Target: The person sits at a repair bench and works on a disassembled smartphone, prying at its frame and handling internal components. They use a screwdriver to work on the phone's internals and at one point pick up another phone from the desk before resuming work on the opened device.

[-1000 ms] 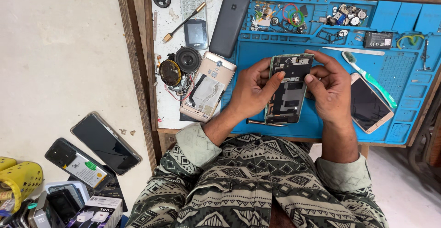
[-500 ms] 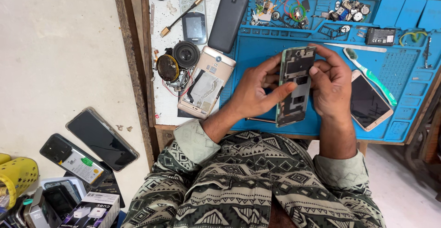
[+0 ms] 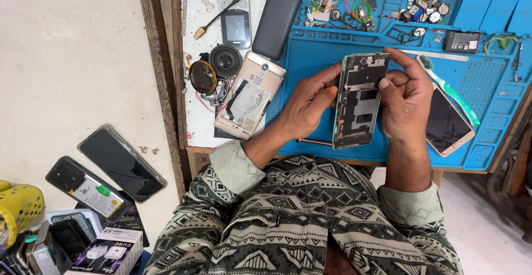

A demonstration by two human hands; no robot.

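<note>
Overhead, head view: your left hand (image 3: 307,102) and right hand (image 3: 407,100) both grip an opened phone chassis (image 3: 359,100), lifted at centre frame over the blue repair mat (image 3: 493,86). Fingers curl round its long edges; right thumb (image 3: 390,83) presses the exposed board, possibly on a connector. Gold phone (image 3: 250,95) lies left of centre, a second phone (image 3: 448,122) and toothbrush (image 3: 449,89) right.

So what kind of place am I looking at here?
Most likely a phone repair bench: both hands hold an opened phone over a blue repair mat with trays of small parts, and more phones lie on the floor.
</note>
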